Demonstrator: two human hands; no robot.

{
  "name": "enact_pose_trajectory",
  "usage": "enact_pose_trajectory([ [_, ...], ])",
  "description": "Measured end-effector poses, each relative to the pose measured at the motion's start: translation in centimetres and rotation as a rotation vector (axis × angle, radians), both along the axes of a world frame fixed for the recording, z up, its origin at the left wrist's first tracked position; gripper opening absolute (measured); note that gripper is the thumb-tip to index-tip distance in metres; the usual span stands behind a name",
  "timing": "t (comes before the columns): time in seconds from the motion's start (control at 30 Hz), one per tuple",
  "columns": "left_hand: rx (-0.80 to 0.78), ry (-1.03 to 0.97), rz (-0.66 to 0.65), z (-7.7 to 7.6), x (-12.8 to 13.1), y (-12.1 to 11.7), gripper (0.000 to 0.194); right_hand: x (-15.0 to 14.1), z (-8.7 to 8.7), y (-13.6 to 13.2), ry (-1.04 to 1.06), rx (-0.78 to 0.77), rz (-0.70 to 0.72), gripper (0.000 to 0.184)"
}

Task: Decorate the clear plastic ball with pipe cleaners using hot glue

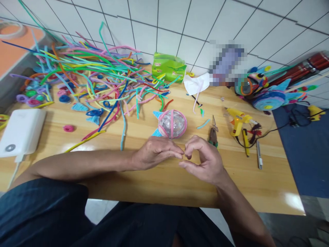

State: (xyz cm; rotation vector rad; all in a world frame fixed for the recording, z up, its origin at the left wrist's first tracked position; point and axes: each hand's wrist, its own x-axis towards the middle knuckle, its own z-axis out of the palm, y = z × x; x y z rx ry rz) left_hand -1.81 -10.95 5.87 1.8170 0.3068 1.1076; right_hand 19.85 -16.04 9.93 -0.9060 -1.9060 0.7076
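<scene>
My left hand (158, 152) is above the front of the table, its fingers pressed together against the thumb; whatever the fingertips hold, if anything, is too small to make out. Facing it closely, my right hand (204, 159) curls its fingers in a C shape, with a gap between thumb and forefinger and nothing visible in it. Just beyond both hands lies a clear plastic ball (167, 125) banded with pink pipe cleaner, with two blue fin-like pieces on its left side. Pliers (213, 133) lie to the right of it.
Many colourful pipe cleaners (102, 65) and coiled pieces cover the left back. A white power bank (22, 132) sits at left. Rightward are a yellow glue gun (239, 120), a yellow pen-like tool (246, 142), a utility knife (259, 156) and a blue pipe-cleaner fish (269, 99). A green packet (168, 67) leans by the wall.
</scene>
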Motion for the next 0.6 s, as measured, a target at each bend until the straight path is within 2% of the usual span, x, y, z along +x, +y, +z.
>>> enact_pose_trajectory([
  [0.07, 0.131, -0.038, 0.057, -0.12, -0.06, 0.03, 0.02, -0.07, 0.15, -0.07, -0.047, 0.01, 0.001, 0.021],
  [0.17, 0.206, -0.022, 0.063, -0.33, -0.19, 0.03, 0.012, -0.35, 0.34, -0.12, -0.088, 0.049, 0.003, 0.021],
  [0.37, 0.235, 0.001, 0.039, -0.42, -0.49, 0.17, 0.011, -0.74, 0.38, -0.15, -0.085, 0.106, -0.002, 0.026],
  [0.6, 0.245, -0.005, 0.043, -0.38, -0.46, 0.24, 0.012, -0.83, 0.44, -0.1, -0.107, 0.115, -0.007, 0.023],
])
